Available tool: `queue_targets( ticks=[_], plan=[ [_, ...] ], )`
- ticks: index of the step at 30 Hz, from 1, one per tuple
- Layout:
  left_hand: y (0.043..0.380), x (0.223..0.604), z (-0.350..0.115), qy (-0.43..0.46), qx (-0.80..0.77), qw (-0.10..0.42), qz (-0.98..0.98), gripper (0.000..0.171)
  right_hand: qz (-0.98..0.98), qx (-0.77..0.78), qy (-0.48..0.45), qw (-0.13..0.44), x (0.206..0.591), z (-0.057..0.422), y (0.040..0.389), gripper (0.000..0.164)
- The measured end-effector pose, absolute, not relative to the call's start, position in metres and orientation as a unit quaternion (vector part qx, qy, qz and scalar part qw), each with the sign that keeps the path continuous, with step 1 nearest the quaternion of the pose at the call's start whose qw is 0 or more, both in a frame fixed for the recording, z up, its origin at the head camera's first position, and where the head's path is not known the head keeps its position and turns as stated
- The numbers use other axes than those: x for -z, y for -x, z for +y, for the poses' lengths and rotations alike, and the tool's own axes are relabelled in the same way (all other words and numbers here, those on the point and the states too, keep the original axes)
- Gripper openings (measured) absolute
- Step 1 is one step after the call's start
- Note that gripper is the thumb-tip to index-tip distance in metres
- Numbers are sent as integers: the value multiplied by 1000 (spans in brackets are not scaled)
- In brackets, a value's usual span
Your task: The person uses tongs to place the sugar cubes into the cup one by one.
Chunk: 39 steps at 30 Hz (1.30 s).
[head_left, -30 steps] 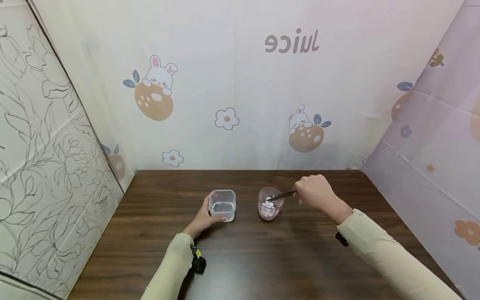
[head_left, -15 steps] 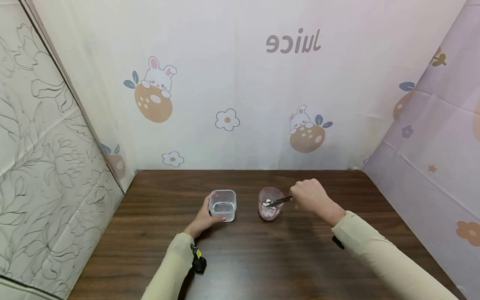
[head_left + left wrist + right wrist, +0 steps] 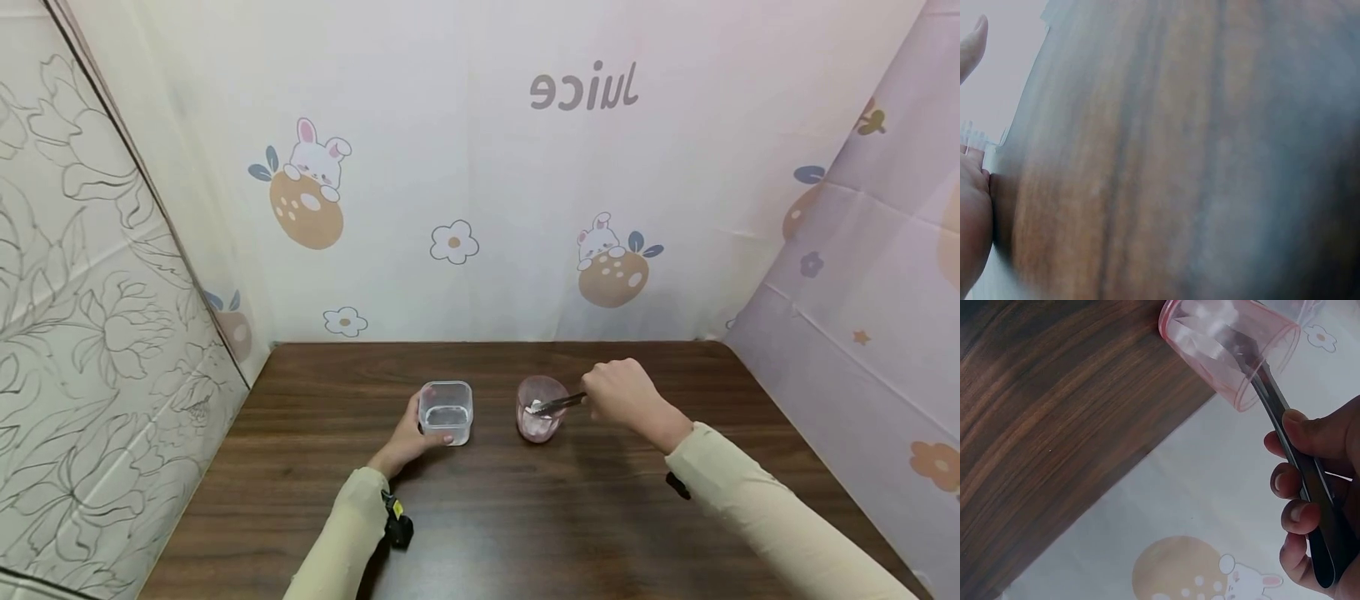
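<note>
My left hand (image 3: 405, 437) grips a clear square plastic container (image 3: 463, 417) on the table from its left side, thumb along the front. In the left wrist view only part of the left hand (image 3: 971, 219) shows at the left edge. To the right of the container stands a transparent pink cup (image 3: 527, 430) with white pieces (image 3: 1194, 340) inside. My right hand (image 3: 622, 396) holds dark metal tongs (image 3: 564, 403) slanted over the cup's rim. In the right wrist view, thumb and fingers wrap the tongs (image 3: 1307, 469), whose tips are inside the cup (image 3: 1216, 365) among the white pieces.
The dark wood table (image 3: 480, 517) ends at the back against a pale printed curtain (image 3: 465, 167). A line-drawn floral sheet (image 3: 90, 317) stands along the left, and a lilac printed curtain (image 3: 870, 292) along the right.
Over the past second my right hand has moved slightly left and down, bringing the tongs lower in the cup. The left hand and the container stay in place.
</note>
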<state>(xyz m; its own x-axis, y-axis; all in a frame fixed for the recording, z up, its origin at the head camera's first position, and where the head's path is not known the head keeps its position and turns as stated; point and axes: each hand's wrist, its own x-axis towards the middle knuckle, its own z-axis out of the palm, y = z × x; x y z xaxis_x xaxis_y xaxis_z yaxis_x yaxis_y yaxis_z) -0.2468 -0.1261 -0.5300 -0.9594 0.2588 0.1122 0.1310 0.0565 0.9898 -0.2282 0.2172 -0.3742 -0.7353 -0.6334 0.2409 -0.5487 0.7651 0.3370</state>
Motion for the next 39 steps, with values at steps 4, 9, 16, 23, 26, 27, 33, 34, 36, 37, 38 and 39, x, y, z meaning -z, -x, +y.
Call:
queue_targets(
  ticks=[4,9,16,23,26,27,33,34,36,37,38,39],
  plan=[
    [249,541,-125,-122,-667,44,734,97,-929,104,-312,170,371,222,224,33],
    [245,537,-124,-131,-668,43,731,96,-934,66,-299,182,369,232,217,19],
    [233,512,-124,-134,-666,45,732,92,-918,11,-311,245,377,238,204,11],
    [232,512,-124,-134,-667,54,731,92,-911,-26,-321,256,393,227,185,20],
    [233,512,-124,-134,-667,56,731,93,-915,-40,-315,248,401,222,180,24],
    [233,512,-124,-134,-665,54,733,93,-916,-46,-314,247,404,220,178,24],
    [244,534,-124,-127,-669,47,731,96,-918,-71,-308,239,421,212,171,25],
    [246,538,-124,-123,-669,48,731,96,-918,-74,-308,239,424,211,170,25],
    [248,542,-124,-120,-667,47,734,96,-919,-80,-307,235,429,209,169,26],
    [248,542,-124,-120,-665,45,735,97,-920,-84,-305,231,432,209,169,26],
    [249,543,-124,-120,-666,45,735,97,-921,-90,-304,225,434,208,168,26],
    [249,543,-123,-120,-666,44,735,98,-923,-97,-302,217,436,207,167,26]
  ],
)
